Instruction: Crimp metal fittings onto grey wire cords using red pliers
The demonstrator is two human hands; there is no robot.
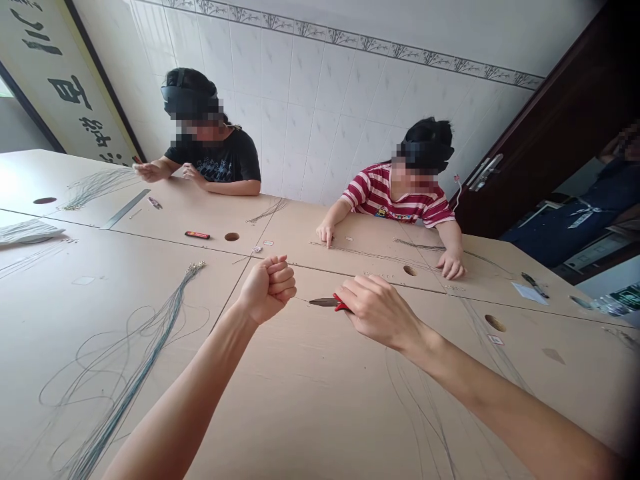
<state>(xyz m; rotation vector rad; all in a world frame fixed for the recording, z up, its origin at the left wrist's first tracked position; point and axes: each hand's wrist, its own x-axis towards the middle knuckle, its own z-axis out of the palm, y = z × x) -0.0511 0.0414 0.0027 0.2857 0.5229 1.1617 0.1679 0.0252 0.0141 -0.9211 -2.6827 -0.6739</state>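
Note:
My left hand (269, 288) is closed in a fist above the middle of the table. From its fingers a short stretch of thin cord (301, 299) runs to the tip of the pliers. These pliers (324, 303) have dark narrow jaws and red handles, and they point left toward my fist. Wrapped round the handles is my right hand (377, 308), palm down; whether the jaws are fully closed I cannot tell. Left of my left forearm lies a long bundle of blue-grey cords (167, 327) with small metal ends. More thin cords (430, 420) trail beneath my right forearm.
Across the table (310, 413) sit two people, one in a black shirt (225, 163), one in red stripes (385, 193). A metal ruler (126, 209), a red-and-black marker-like item (197, 235) and a cutter (534, 285) lie about. Round holes (232, 237) pierce the tabletop.

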